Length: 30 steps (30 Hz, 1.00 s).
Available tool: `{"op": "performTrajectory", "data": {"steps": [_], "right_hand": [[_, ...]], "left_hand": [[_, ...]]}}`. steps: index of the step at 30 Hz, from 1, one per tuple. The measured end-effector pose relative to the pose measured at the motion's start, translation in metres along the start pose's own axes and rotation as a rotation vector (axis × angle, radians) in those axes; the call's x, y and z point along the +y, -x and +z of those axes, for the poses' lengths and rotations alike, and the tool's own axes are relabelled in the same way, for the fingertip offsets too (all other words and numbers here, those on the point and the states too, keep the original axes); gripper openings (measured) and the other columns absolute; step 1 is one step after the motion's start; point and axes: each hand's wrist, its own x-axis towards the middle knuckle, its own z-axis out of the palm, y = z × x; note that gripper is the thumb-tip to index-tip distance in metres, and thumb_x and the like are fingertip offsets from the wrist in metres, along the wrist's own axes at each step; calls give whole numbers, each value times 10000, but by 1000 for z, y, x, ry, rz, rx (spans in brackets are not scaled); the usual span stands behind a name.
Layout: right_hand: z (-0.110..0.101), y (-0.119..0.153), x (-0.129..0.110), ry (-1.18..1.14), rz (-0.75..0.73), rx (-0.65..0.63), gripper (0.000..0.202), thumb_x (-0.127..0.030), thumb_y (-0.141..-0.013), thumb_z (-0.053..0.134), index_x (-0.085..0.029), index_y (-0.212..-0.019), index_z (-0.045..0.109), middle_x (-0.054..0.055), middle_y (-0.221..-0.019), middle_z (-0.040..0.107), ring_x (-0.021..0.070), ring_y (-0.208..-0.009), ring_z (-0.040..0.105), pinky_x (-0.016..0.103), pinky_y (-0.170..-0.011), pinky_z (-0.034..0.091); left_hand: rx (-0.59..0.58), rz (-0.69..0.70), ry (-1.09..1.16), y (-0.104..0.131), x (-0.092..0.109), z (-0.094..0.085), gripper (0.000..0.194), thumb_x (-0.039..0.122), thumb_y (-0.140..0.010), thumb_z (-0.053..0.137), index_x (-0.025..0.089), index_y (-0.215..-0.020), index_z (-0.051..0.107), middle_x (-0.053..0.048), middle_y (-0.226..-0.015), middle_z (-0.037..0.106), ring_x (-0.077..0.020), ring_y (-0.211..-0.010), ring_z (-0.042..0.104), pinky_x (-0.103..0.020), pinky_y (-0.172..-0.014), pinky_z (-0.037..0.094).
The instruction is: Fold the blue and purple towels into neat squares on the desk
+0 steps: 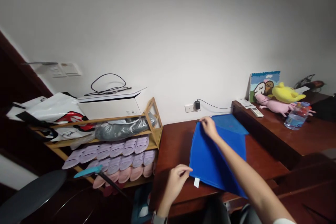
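A bright blue cloth-like sheet point(207, 157) lies over the reddish-brown wooden table point(173, 143), its lower right part reaching the front edge. My left hand point(178, 178) pinches its near left corner, close to a small white tag point(196, 182). At the far left corner, my right hand point(208, 126) holds the sheet's edge between thumb and fingers, with the forearm crossing above the sheet. A lighter blue flat item point(228, 124) lies behind and partly under the sheet, near the wall.
Left of the table stands a wooden rack point(154, 136) with slippers point(117, 149), bags and a white box point(110, 106). On the raised surface at right are plush toys point(286, 92), a remote point(256, 112) and a water bottle point(295, 119). A charger point(197, 104) is plugged into the wall.
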Motion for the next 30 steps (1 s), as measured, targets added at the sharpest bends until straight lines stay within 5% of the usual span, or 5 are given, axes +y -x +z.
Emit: {"op": "performTrajectory", "data": {"steps": [4,7,11,17,30], "right_hand": [[110,68,5,-2,58,-197,235,-141,-822,541,-208,-890,755,130,-1164,756,260,-1134,702,455,-1042,531],[139,141,20,16,71,-340,284,-147,-845,554,-205,-999,786,142,-1324,714,269,-1243,669,446,-1069,527],[99,204,78,254,47,-378,412,-235,-995,428,-248,-1276,729,89,-1505,607,265,-1432,520,508,-1239,353],[11,232,164,620,204,-423,601,-417,-1052,330,-140,-1561,487,123,-1637,430,304,-1545,342,528,-1263,311],[1,234,178,679,302,-505,645,-520,-1068,233,-220,-1616,395,42,-1670,367,271,-1570,288,542,-1290,201]], "left_hand": [[204,-277,-249,24,-105,-3,284,386,-798,590,241,-866,825,-80,-973,837,-297,-985,776,-415,-949,595],[264,-329,-463,48,-150,-7,281,325,-809,538,271,-844,812,-46,-945,838,-274,-941,780,-370,-886,598],[317,-227,-642,69,-162,-10,270,299,-857,519,311,-865,789,-15,-905,822,-242,-819,760,-333,-780,576],[251,-196,-863,70,-146,-4,189,280,-892,528,291,-809,698,-1,-798,738,-236,-820,721,-330,-752,485],[232,-189,-1131,69,-143,-5,238,243,-931,465,248,-928,702,-66,-956,707,-277,-921,675,-406,-816,473]]}}
